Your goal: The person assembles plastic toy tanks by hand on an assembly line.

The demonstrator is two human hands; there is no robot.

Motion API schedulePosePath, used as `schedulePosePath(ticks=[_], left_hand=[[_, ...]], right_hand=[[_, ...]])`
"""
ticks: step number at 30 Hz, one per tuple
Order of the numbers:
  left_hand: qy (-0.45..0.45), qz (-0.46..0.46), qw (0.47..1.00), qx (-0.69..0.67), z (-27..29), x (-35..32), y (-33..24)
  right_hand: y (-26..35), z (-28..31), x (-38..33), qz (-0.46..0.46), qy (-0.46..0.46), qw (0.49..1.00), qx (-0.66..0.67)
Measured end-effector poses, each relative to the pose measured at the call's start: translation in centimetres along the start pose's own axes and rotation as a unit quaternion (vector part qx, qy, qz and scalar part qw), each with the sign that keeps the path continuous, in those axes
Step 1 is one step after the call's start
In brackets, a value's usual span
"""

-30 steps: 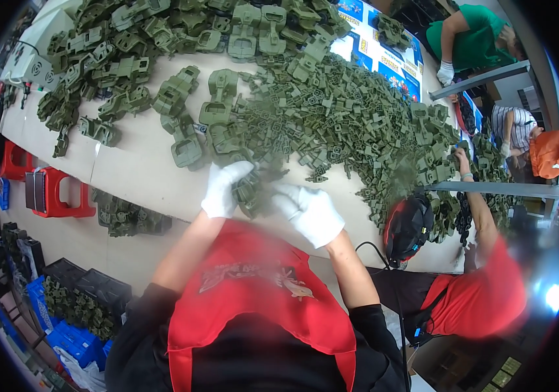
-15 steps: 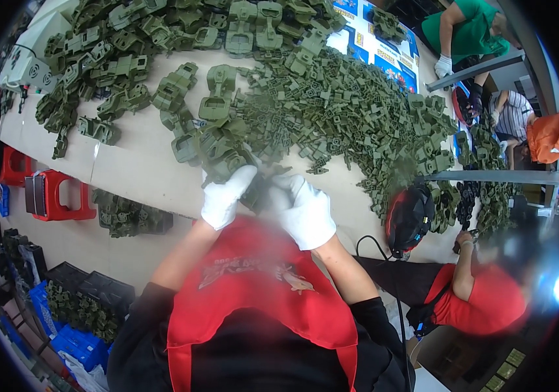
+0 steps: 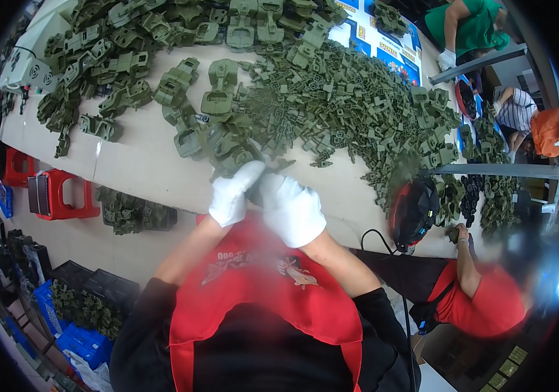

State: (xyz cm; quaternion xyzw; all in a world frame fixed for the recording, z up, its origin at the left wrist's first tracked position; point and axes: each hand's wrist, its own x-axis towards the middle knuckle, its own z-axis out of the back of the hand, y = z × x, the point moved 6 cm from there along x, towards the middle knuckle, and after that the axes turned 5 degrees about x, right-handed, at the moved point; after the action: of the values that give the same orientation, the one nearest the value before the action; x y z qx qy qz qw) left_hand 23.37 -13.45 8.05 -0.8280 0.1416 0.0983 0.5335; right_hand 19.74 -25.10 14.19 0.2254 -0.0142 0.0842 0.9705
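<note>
My left hand (image 3: 235, 195), in a white glove, is closed at the table's near edge. Close beside it on the right is my right hand (image 3: 292, 210), gloved too, its fingers curled inward. Between them sits a green plastic part (image 3: 255, 191), mostly covered by the gloves and blurred, so its shape cannot be made out. Just beyond my fingertips lie larger olive-green moulded plastic parts (image 3: 230, 149), shaped like toy vehicle bodies. A heap of small green plastic pieces (image 3: 332, 98) spreads over the table to the right.
More vehicle-like parts (image 3: 126, 68) cover the far left of the table (image 3: 136, 171). A black-and-red bag (image 3: 415, 215) lies at right near a metal post. Red stools (image 3: 64, 194) and blue crates (image 3: 82, 345) stand at left. Co-workers (image 3: 482, 294) are at the right.
My right hand has moved in against my left and turned, its back now facing up. The green part, showing between the hands before, is more covered now.
</note>
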Motion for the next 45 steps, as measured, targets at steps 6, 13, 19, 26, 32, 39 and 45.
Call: schedulePosePath(ticks=[6, 13, 19, 26, 32, 39, 45], left_hand=[[0.014, 0.002, 0.995, -0.102, -0.1, -0.6, -1.2], [-0.009, 0.027, 0.997, -0.070, 0.4, -0.5, -1.1], [0.041, 0.017, 0.997, -0.066, 2.1, 0.3, -1.1], [0.023, 0.050, 0.988, -0.144, 6.9, 1.6, -2.0], [0.018, 0.021, 0.993, -0.112, 6.6, 1.3, -0.9], [0.053, -0.025, 0.992, -0.111, 5.5, 1.6, -2.3], [0.070, -0.012, 0.996, -0.062, 4.2, 1.2, -1.9]], right_hand=[[-1.3, 1.3, 0.1, -0.005, -0.096, 0.975, 0.202], [-0.7, -0.1, 0.6, 0.033, -0.050, 0.992, 0.107], [-3.6, -2.4, 1.0, -0.125, 0.095, 0.811, 0.564], [-10.6, -13.1, 0.8, -0.288, 0.164, 0.929, 0.165], [-9.0, -16.1, 1.6, -0.282, 0.151, 0.926, 0.199], [-10.9, -17.0, 3.6, -0.211, 0.118, 0.960, 0.141], [-9.6, -1.0, 3.7, -0.207, 0.005, 0.885, 0.418]])
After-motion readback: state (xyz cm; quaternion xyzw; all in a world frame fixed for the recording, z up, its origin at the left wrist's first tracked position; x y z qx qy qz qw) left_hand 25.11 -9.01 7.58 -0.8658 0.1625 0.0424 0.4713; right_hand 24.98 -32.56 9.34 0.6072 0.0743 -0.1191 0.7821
